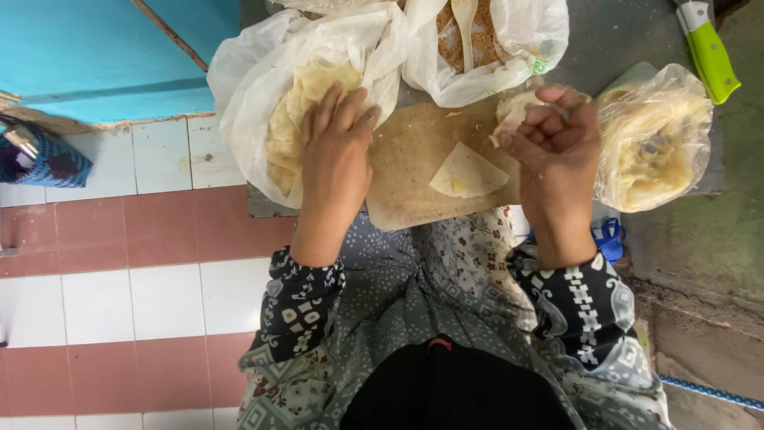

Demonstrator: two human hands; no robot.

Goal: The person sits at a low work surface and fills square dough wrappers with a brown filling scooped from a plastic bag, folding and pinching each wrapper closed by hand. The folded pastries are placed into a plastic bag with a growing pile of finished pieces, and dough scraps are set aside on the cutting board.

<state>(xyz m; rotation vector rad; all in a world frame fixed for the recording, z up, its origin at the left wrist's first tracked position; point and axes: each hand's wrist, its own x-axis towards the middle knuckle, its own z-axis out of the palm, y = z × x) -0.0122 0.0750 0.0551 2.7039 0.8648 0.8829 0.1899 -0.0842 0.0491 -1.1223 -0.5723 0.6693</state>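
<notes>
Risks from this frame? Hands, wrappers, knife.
1. The left hand presses into the thin white bag of wrappers; the plastic may tear or the sheets stick together.
2. The right hand holds a piece of dough over the wooden board; it might drop onto the folded triangle.
3. The green-handled knife lies near the surface edge, possibly easy to knock.

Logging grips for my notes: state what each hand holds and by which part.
The right hand pinches a pale dough piece at its edge with its fingertips. The left hand lies flat on the dough sheets in the white bag, gripping nothing.
</notes>
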